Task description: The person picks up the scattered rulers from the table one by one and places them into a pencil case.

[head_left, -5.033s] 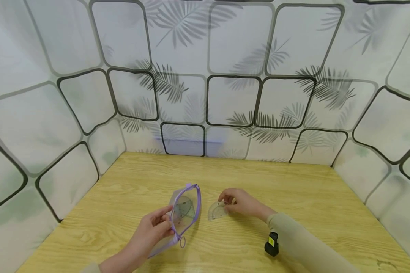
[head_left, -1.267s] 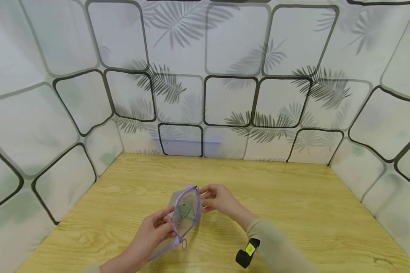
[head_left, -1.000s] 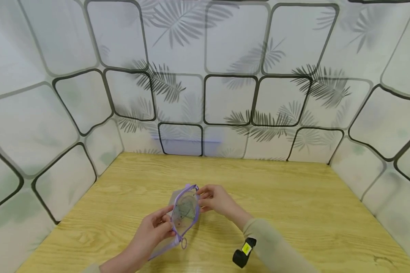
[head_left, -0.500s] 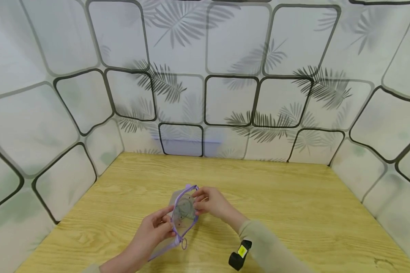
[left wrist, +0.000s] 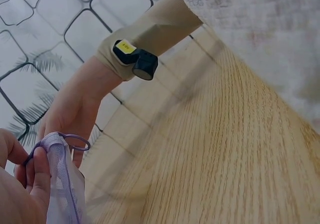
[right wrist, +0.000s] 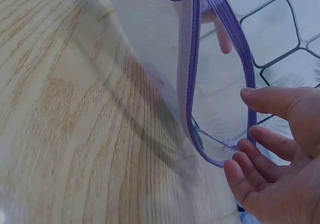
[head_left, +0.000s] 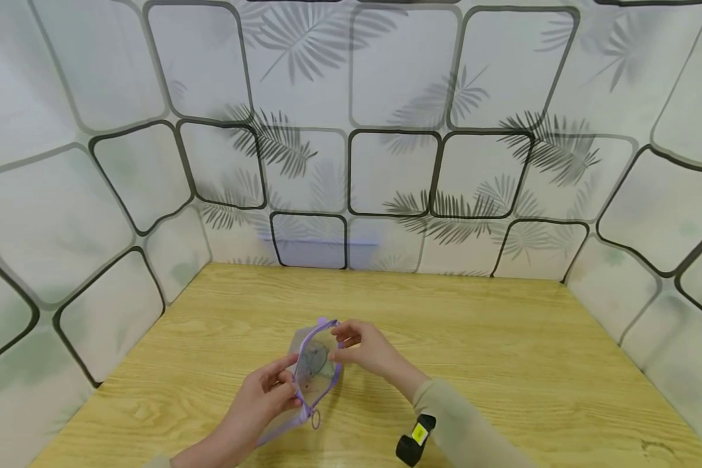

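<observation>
A see-through mesh zipper pouch (head_left: 300, 337) with purple edging stands tilted on the table, its mouth spread wide. My left hand (head_left: 259, 395) pinches the near-left rim between thumb and fingers, close to the zip's ring pull (head_left: 316, 419). Inside lies a clear protractor (head_left: 314, 357), overlapping other clear, greenish pieces that blur together. At the far-right rim is my right hand (head_left: 364, 351), fingertips just within the mouth. The right wrist view shows its thumb and loosely bent fingers (right wrist: 272, 144) apart, holding nothing, beside the purple zip (right wrist: 190, 79).
The pale wood-grain table (head_left: 474, 338) extends around the pouch. Patterned curtains (head_left: 398, 169) enclose its back and sides. A black wrist camera (head_left: 415, 442) with a yellow label sits on my right sleeve.
Five seconds ago my right hand held the protractor right of the pouch. It moved left to the mouth and let the protractor go inside. My left hand kept its pinch on the rim.
</observation>
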Action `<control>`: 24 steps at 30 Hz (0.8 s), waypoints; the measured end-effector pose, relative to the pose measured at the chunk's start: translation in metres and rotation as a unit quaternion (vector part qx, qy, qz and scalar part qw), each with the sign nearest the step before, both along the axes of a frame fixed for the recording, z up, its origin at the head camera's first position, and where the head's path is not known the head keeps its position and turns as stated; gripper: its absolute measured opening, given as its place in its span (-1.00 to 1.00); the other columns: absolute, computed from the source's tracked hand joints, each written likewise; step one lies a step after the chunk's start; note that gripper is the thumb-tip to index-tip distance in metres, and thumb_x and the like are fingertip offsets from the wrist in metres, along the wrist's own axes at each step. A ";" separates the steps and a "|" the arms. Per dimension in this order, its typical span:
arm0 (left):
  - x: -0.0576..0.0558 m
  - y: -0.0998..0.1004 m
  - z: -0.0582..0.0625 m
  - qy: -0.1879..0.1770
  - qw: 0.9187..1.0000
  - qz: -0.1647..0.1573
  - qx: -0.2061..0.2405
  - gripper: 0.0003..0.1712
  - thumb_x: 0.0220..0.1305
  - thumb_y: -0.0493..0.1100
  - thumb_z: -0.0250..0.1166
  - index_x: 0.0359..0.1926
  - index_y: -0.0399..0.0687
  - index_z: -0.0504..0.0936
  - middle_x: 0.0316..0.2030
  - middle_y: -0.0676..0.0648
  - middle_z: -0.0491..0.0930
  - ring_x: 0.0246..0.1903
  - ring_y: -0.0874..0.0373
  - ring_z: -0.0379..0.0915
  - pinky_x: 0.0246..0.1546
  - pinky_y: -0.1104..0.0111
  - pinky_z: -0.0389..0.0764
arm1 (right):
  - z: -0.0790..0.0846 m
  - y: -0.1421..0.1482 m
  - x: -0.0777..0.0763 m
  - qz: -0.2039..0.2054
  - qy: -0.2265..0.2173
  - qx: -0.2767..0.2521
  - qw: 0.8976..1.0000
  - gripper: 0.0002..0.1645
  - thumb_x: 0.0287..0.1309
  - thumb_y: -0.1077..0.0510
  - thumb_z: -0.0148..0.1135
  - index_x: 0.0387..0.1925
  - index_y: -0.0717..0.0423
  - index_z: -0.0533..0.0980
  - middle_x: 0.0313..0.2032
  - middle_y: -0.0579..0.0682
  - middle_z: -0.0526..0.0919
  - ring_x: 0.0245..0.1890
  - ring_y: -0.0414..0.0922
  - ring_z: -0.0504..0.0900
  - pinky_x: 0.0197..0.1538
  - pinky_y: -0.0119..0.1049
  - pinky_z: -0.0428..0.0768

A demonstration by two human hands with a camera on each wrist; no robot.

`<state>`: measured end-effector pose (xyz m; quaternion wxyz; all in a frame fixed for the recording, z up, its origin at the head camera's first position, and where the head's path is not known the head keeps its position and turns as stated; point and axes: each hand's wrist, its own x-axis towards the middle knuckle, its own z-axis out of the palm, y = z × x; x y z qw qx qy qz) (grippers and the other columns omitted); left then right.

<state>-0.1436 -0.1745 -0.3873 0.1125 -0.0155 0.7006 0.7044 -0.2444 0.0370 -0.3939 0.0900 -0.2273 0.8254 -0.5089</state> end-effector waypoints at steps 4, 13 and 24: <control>0.000 0.001 0.000 -0.001 1.000 0.000 0.001 -0.30 0.30 -0.34 0.09 0.44 -0.39 0.16 -0.30 0.04 0.41 -0.29 0.19 0.49 -0.17 0.44 0.68 | 0.000 0.002 0.001 -0.001 0.006 0.001 1.000 -0.44 0.05 0.18 0.43 0.09 0.33 0.52 0.03 0.31 0.60 -0.01 0.18 0.61 -0.09 -0.35 0.63; 0.000 0.003 -0.003 -0.004 1.000 -0.006 -0.003 -0.29 0.30 -0.34 0.11 0.45 -0.38 0.17 -0.29 0.04 0.39 -0.28 0.22 0.44 -0.15 0.43 0.68 | 0.002 0.007 0.002 -0.019 0.015 0.015 1.000 -0.50 0.13 0.14 0.38 0.08 0.27 0.52 0.02 0.20 0.63 -0.04 0.00 0.61 0.00 -0.24 0.63; -0.008 0.013 -0.011 0.032 0.999 -0.030 -0.013 -0.29 0.27 -0.40 0.11 0.41 -0.52 0.15 -0.30 0.03 0.43 -0.31 0.27 0.49 -0.22 0.51 0.69 | 0.002 0.020 0.006 -0.033 0.026 0.013 0.999 -0.58 0.20 0.16 0.31 0.05 0.28 0.53 -0.01 0.23 0.64 -0.08 -0.02 0.61 -0.01 -0.23 0.63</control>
